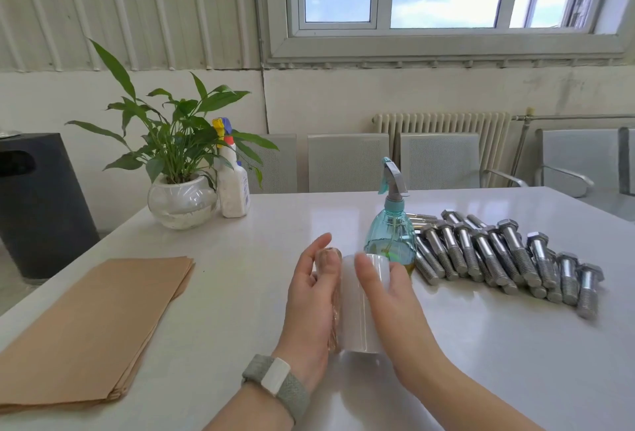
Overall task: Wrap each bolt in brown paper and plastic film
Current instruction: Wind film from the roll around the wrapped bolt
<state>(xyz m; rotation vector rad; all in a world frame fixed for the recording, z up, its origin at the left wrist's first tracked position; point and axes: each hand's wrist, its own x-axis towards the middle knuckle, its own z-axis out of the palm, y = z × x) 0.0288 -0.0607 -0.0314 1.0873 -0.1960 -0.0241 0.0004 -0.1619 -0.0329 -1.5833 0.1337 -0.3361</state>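
Note:
A roll of plastic film (357, 310) lies on the white table (240, 245) between my two hands. My right hand (388, 307) rests on the roll with its fingers laid over the top. My left hand (309, 296) holds a bolt wrapped in brown paper and film (331, 300) against the roll's left side, thumb over it. A stack of brown paper sheets (89, 327) lies at the near left. Several bare steel bolts (498, 255) lie in a heap at the right.
A teal spray bottle (391, 224) stands just behind the roll. A potted plant in a glass bowl (182, 197) and a white spray bottle (233, 186) stand at the far left corner. Metal chairs (347, 162) line the far edge. A dark bin (37, 204) stands left of the table.

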